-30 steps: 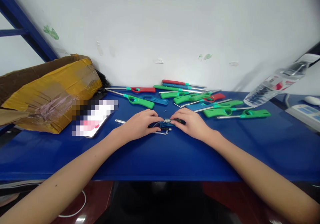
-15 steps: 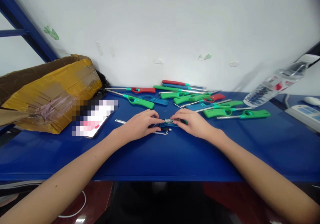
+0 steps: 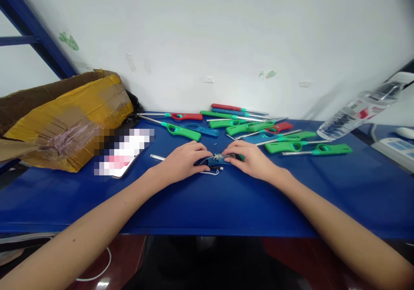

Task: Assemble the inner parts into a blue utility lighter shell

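Observation:
An opened blue gas lighter [image 3: 213, 163] lies low over the table between my hands, small metal parts showing inside. My left hand [image 3: 184, 160] is closed around its left part; a metal tube [image 3: 157, 157] sticks out beyond the knuckles. My right hand [image 3: 252, 157] pinches at the lighter's right end with thumb and index finger. A dark green-and-black piece [image 3: 239, 157] shows in that grip, its kind unclear. Under my left fingertips lies a small black part [image 3: 216, 168] with a white wire [image 3: 211, 173].
Several green, red and blue lighters [image 3: 333, 148] lie along the back of the blue table [image 3: 207, 208]. A phone [image 3: 124, 154] and a taped carton [image 3: 67, 126] are at left. At right stand a leaning water bottle [image 3: 355, 109] and a white device [image 3: 396, 150].
My right fingers have shifted slightly on the lighter, and more of its blue shell and the metal parts shows between my hands. The view has moved a little.

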The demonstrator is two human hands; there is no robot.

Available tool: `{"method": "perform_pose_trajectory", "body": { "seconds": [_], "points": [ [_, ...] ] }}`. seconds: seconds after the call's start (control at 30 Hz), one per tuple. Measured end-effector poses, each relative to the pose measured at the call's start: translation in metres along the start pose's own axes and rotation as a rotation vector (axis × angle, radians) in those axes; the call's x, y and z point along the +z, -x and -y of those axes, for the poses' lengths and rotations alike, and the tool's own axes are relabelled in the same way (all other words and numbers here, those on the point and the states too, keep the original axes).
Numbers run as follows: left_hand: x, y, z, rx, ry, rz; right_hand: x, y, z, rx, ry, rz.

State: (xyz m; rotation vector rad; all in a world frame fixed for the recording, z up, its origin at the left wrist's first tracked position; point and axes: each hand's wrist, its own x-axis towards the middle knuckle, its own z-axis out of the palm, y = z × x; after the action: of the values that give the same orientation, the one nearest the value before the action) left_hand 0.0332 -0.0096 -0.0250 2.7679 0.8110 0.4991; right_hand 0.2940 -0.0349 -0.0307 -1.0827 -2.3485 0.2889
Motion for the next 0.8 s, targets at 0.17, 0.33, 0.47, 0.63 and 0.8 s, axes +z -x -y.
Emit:
{"method": "perform_pose_trajectory", "body": {
  "seconds": [0.17,0.33,0.47,0.63,0.8],
  "points": [
    [0.0010,0.0012,-0.0007,-0.019,0.056,-0.029,-0.0005,-0.0006,0.0014,-0.001,0.005,-0.025],
    [0.0024,0.0012,-0.0005,0.002,0.043,-0.048,-0.0004,-0.0010,0.0019,0.000,0.005,-0.034],
    [0.0035,0.0005,0.0016,0.018,0.047,-0.027,0.0002,0.0000,0.0009,0.015,0.012,-0.026],
    [0.0040,0.0009,0.0044,0.017,0.069,-0.010,0.0016,0.0010,0.0001,0.010,-0.007,-0.020],
    [0.0043,0.0015,0.0047,-0.008,0.061,0.002,-0.0001,0.0005,0.0010,0.000,0.017,-0.011]
  ]
}}
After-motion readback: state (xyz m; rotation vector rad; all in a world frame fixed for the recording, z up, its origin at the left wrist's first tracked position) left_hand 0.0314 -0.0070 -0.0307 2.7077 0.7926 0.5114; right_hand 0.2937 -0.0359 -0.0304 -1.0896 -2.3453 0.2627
